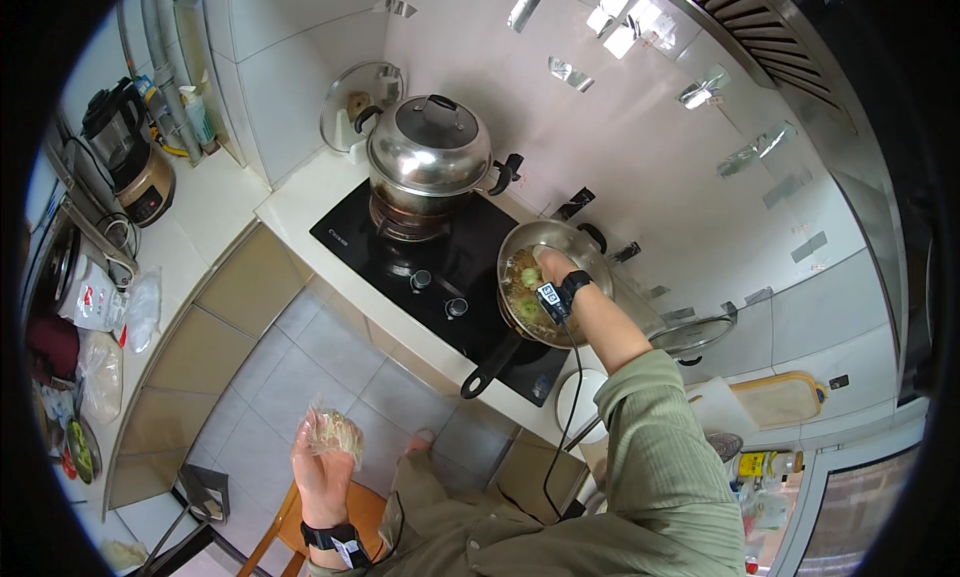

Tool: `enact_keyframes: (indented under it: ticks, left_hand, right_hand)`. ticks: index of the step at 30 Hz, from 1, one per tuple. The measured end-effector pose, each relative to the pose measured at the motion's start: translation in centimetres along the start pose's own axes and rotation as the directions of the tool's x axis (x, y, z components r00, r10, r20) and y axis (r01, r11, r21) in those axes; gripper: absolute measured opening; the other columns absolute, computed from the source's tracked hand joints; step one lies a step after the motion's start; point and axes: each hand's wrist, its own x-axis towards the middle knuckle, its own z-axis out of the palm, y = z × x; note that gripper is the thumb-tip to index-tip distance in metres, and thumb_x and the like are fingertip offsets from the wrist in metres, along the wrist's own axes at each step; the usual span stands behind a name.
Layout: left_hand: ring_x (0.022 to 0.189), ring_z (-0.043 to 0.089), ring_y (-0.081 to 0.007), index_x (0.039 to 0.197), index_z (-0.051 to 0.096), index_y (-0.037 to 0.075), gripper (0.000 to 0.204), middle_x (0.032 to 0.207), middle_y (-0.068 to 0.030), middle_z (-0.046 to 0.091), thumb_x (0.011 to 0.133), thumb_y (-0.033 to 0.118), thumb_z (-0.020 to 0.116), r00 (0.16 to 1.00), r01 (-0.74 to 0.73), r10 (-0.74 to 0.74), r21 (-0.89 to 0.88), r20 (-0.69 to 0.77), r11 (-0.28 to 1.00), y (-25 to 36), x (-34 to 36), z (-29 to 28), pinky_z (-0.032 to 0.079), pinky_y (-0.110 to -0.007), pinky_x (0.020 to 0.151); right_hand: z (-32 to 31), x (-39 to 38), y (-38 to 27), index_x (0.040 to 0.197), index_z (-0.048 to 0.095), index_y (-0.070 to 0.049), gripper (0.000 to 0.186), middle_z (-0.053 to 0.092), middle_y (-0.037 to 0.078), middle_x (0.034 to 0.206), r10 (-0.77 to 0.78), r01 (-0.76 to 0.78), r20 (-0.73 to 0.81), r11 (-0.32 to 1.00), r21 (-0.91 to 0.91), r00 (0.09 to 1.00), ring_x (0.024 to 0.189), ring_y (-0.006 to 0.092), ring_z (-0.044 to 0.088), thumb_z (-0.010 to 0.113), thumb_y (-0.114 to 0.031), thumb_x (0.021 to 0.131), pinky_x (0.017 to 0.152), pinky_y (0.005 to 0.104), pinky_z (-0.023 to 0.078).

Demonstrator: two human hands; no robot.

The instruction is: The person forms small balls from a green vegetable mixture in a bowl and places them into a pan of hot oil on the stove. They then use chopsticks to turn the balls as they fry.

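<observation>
My left hand (322, 461) grips a clear plastic bag (338, 432) with pale, stringy contents, low over the floor. My right hand (550, 265) is down over the frying pan (573, 239) on the right side of the black hob (340, 235). Its fingertips are hidden behind the hand and wrist device, so I cannot tell if they hold anything. Pale-green food (530, 307) lies in oil or liquid in the pan, whose black handle points toward me. A steel pot (420, 157) with a domed lid stands on the left burner.
A blender (140, 182), bags and dishes (82, 452) line the left counter. A glass lid (700, 327), white round object (580, 407) and boards (775, 397) are at the right. An orange stool (362, 517) is below me; an extractor hood (790, 67) hangs at upper right.
</observation>
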Motion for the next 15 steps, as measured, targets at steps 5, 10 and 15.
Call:
enact_keyframes:
  ticks: [5,10,15]
  left_hand:
    - [0.079,0.057,-0.0219,0.096,0.059,0.009,0.015,0.084,-0.0050,0.061,0.093,0.022,0.052,0.998,0.037,-0.037,0.005,0.050,0.999,-0.4,1.3,2.2,0.046,-0.038,0.075]
    - [0.083,0.057,-0.0234,0.093,0.058,0.008,0.013,0.085,-0.0074,0.060,0.092,0.018,0.051,0.964,0.203,-0.210,0.055,0.161,0.978,-3.3,1.3,6.5,0.046,-0.041,0.079]
    - [0.088,0.058,-0.0251,0.104,0.057,0.006,0.017,0.093,-0.0075,0.060,0.092,0.016,0.051,0.775,0.498,-0.549,0.231,0.313,0.836,-11.9,-0.2,12.4,0.046,-0.042,0.087]
  right_hand:
    - [-5.0,-4.8,-6.0,0.117,0.048,-0.002,0.032,0.053,0.012,0.110,0.126,-0.091,-0.152,0.972,0.216,0.980,0.102,0.0327,0.053,0.049,-0.023,0.092,0.077,0.0429,0.051]
    - [-14.9,-13.9,-17.9,0.115,0.040,0.007,0.026,0.051,0.019,0.102,0.403,0.012,0.080,-0.221,0.975,0.911,0.093,0.0339,0.057,0.033,-0.001,0.092,0.084,0.0477,0.054]
    - [-17.9,-27.9,-25.0,0.120,0.040,0.011,0.032,0.052,0.026,0.116,0.411,0.311,-0.082,-0.531,0.788,0.908,0.106,0.0360,0.056,0.031,-0.005,0.094,0.091,0.0413,0.051]
